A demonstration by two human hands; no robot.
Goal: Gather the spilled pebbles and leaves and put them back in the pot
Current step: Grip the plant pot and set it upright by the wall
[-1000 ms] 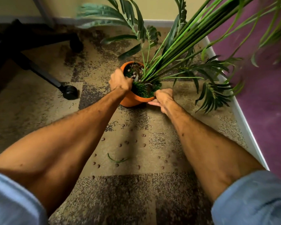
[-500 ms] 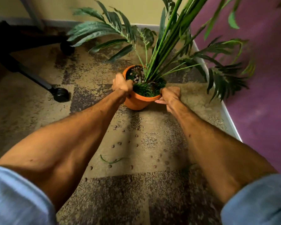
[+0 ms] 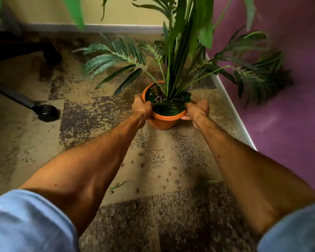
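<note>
From the head camera, the orange pot [image 3: 164, 120] stands upright on the patterned carpet [image 3: 91, 113], close to the purple wall [image 3: 280, 124]. The left hand [image 3: 141, 108] is closed around the pot's left rim and the right hand [image 3: 196, 109] is closed on its right rim, so both grip the pot and nothing else. The tall plant [image 3: 182, 51] rises from the pot, its fronds blurred. Nearer the person than the pot, spilled pebbles [image 3: 168, 174] lie scattered on the carpet, with one loose leaf [image 3: 118, 185] to their left and another [image 3: 210, 181] to their right.

The risk, as I judge it, is the top-heavy plant: if either hand lets go abruptly, the pot could tip and shed more pebbles. None of the spill looks gathered yet.
</note>
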